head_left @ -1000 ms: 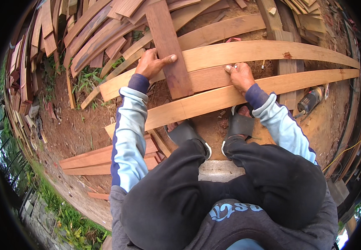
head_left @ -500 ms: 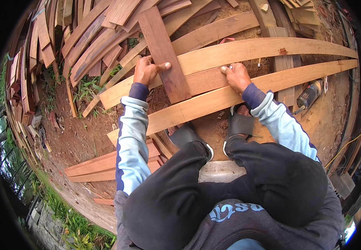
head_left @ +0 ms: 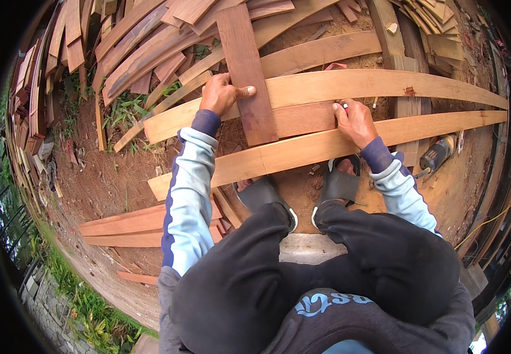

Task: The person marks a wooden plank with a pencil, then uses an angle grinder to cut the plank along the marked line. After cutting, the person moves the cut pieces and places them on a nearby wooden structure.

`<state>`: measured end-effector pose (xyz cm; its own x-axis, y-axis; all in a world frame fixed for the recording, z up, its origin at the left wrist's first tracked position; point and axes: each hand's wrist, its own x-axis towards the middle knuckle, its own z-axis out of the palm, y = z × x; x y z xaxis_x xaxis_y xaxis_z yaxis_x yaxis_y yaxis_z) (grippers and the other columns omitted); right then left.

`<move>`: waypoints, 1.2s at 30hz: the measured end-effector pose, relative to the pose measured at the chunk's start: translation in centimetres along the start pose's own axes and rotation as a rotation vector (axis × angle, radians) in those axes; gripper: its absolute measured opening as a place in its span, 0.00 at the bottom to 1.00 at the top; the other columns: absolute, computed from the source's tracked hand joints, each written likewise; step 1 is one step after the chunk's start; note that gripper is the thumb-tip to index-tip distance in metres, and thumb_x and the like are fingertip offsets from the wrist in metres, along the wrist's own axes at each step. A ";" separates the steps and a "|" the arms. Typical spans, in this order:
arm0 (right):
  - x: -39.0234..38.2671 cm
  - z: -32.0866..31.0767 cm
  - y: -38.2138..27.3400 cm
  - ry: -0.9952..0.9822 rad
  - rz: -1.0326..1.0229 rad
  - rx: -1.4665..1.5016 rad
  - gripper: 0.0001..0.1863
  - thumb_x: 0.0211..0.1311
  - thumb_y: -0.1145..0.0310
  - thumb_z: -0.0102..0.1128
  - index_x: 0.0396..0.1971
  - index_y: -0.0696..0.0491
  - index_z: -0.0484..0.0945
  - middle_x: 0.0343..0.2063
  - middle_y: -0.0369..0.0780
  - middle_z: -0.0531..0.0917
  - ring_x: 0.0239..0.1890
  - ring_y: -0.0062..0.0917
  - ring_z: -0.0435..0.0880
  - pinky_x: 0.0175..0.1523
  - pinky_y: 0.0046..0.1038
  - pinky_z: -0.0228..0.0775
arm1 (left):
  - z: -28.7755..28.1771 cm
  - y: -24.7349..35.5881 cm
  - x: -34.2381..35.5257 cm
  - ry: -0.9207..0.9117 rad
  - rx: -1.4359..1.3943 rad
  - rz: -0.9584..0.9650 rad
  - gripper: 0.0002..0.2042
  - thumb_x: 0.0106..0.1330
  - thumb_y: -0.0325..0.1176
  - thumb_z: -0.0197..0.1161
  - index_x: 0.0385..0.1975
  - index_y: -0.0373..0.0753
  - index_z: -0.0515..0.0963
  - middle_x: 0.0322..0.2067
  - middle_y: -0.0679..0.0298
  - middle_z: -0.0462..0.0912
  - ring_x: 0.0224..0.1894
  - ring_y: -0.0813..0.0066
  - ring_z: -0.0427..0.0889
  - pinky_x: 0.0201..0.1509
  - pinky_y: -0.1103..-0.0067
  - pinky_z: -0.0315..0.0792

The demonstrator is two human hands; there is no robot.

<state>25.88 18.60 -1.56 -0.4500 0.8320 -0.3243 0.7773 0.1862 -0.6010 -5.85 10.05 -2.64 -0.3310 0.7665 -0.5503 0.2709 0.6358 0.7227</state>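
Observation:
My left hand is closed over a dark brown board, its thumb pressing near the board's left edge. That board lies crosswise over a long, curved light-brown plank. In my right hand, thumb and forefinger pinch a small pen-like stick with a white end; most of it is hidden. Beneath these fingers runs a shorter brown board, between the far plank and a nearer curved plank. The right hand's heel rests at the near plank's far edge.
Stacked offcuts and boards fill the far left. A thick timber lies under the planks' right part. A dark power tool sits at the right, with a yellow cord beyond. Reddish boards lie at the near left.
My right hand has shifted slightly right along the shorter board, and the stick's white end shows more plainly. My left hand keeps its hold on the dark board. The whole view has shifted a little.

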 end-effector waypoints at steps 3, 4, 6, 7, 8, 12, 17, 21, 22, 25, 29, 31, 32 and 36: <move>-0.6 -2.6 -2.8 0.054 0.003 0.256 0.17 0.67 0.62 0.53 0.31 0.64 0.80 0.24 0.49 0.83 0.23 0.34 0.83 0.33 0.35 0.75 | -0.2 -0.4 -0.1 0.006 0.010 -0.032 0.24 0.48 0.42 0.77 0.43 0.33 0.84 0.37 0.52 0.87 0.41 0.60 0.86 0.51 0.71 0.75; -0.5 -3.3 -4.0 0.000 0.087 0.448 0.17 0.68 0.62 0.52 0.32 0.63 0.80 0.23 0.46 0.83 0.21 0.30 0.81 0.32 0.33 0.74 | -0.1 -0.4 0.0 0.000 0.022 -0.018 0.24 0.49 0.43 0.77 0.43 0.33 0.84 0.37 0.52 0.87 0.41 0.59 0.86 0.51 0.71 0.75; 0.3 -3.6 -6.3 -0.111 0.249 0.835 0.17 0.70 0.61 0.50 0.34 0.61 0.80 0.22 0.41 0.82 0.18 0.24 0.77 0.29 0.29 0.73 | -0.3 -0.6 0.1 -0.004 0.048 0.011 0.24 0.49 0.43 0.76 0.43 0.33 0.83 0.37 0.51 0.87 0.41 0.59 0.86 0.51 0.70 0.75; 0.7 -3.3 -6.7 -0.134 0.261 0.874 0.18 0.72 0.59 0.48 0.35 0.59 0.80 0.20 0.36 0.79 0.18 0.19 0.72 0.28 0.26 0.70 | -0.2 -0.4 0.2 0.001 0.057 0.025 0.25 0.49 0.44 0.76 0.43 0.33 0.83 0.37 0.51 0.87 0.41 0.58 0.85 0.52 0.70 0.74; 0.8 -3.1 -6.6 -0.120 0.168 0.773 0.18 0.72 0.60 0.48 0.35 0.59 0.80 0.20 0.36 0.79 0.18 0.19 0.73 0.28 0.26 0.70 | -0.1 -0.3 0.2 0.005 0.066 0.040 0.25 0.49 0.44 0.76 0.43 0.32 0.83 0.37 0.50 0.87 0.42 0.58 0.85 0.52 0.70 0.74; -0.2 -0.7 -3.9 -0.001 -0.156 0.148 0.15 0.69 0.61 0.52 0.35 0.58 0.80 0.22 0.43 0.80 0.24 0.32 0.81 0.32 0.35 0.72 | 0.0 0.0 0.1 0.004 0.052 0.047 0.24 0.50 0.44 0.75 0.42 0.32 0.83 0.37 0.50 0.86 0.43 0.58 0.85 0.52 0.70 0.74; -1.5 -1.4 -0.6 -0.002 -0.096 -0.305 0.15 0.64 0.61 0.54 0.29 0.57 0.81 0.24 0.53 0.81 0.31 0.51 0.81 0.36 0.47 0.73 | -0.1 -0.1 0.1 0.000 0.063 0.023 0.24 0.49 0.44 0.75 0.42 0.32 0.83 0.37 0.50 0.86 0.43 0.57 0.85 0.53 0.70 0.74; 0.2 -1.0 0.0 -0.134 -0.194 -0.220 0.18 0.61 0.61 0.55 0.24 0.62 0.80 0.23 0.56 0.80 0.31 0.53 0.81 0.38 0.47 0.72 | -0.1 0.0 0.2 -0.001 0.086 0.075 0.25 0.50 0.44 0.75 0.42 0.31 0.83 0.37 0.50 0.86 0.42 0.57 0.85 0.53 0.69 0.74; 0.5 -0.7 -0.2 -0.170 -0.218 -0.202 0.17 0.61 0.62 0.55 0.24 0.63 0.80 0.23 0.57 0.80 0.31 0.53 0.81 0.39 0.47 0.72 | -0.1 -0.1 0.2 -0.006 0.102 0.066 0.25 0.50 0.45 0.75 0.42 0.31 0.83 0.38 0.50 0.86 0.43 0.57 0.85 0.53 0.69 0.74; 0.7 -0.4 -0.7 -0.154 -0.166 -0.171 0.15 0.57 0.64 0.58 0.24 0.64 0.79 0.22 0.58 0.78 0.30 0.54 0.80 0.38 0.46 0.72 | -0.4 -0.1 0.3 -0.036 0.112 0.041 0.25 0.51 0.43 0.75 0.43 0.29 0.82 0.39 0.50 0.86 0.43 0.58 0.85 0.52 0.70 0.74; 0.8 0.2 -0.1 -0.109 -0.090 -0.119 0.14 0.55 0.66 0.61 0.23 0.65 0.79 0.21 0.58 0.78 0.29 0.54 0.80 0.37 0.45 0.71 | -0.7 0.2 0.2 -0.081 0.084 0.051 0.25 0.53 0.40 0.74 0.45 0.26 0.80 0.39 0.50 0.86 0.44 0.60 0.84 0.53 0.72 0.72; 0.8 0.2 0.0 -0.099 -0.063 -0.097 0.14 0.55 0.66 0.63 0.22 0.65 0.78 0.21 0.58 0.78 0.29 0.54 0.80 0.36 0.45 0.71 | -0.8 0.2 0.2 -0.090 0.104 0.060 0.25 0.54 0.41 0.74 0.46 0.27 0.80 0.40 0.49 0.85 0.45 0.60 0.84 0.54 0.71 0.72; 0.8 0.3 0.0 -0.094 -0.050 -0.086 0.14 0.54 0.67 0.64 0.22 0.65 0.78 0.20 0.58 0.78 0.29 0.54 0.80 0.36 0.44 0.71 | -0.8 0.2 0.2 -0.098 0.114 0.057 0.25 0.54 0.41 0.74 0.46 0.27 0.80 0.40 0.49 0.85 0.46 0.60 0.84 0.55 0.71 0.72; 1.0 0.5 0.4 -0.099 -0.025 -0.072 0.16 0.54 0.65 0.66 0.21 0.66 0.77 0.20 0.59 0.77 0.29 0.55 0.79 0.35 0.44 0.70 | -1.0 -0.7 0.5 -0.123 0.054 0.138 0.26 0.54 0.43 0.74 0.47 0.29 0.80 0.42 0.47 0.85 0.47 0.57 0.84 0.56 0.68 0.74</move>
<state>25.56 19.30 -2.49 -0.5078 0.7719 -0.3825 0.7934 0.2459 -0.5569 -7.07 9.91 -2.99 -0.1752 0.8499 -0.4970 0.3551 0.5254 0.7732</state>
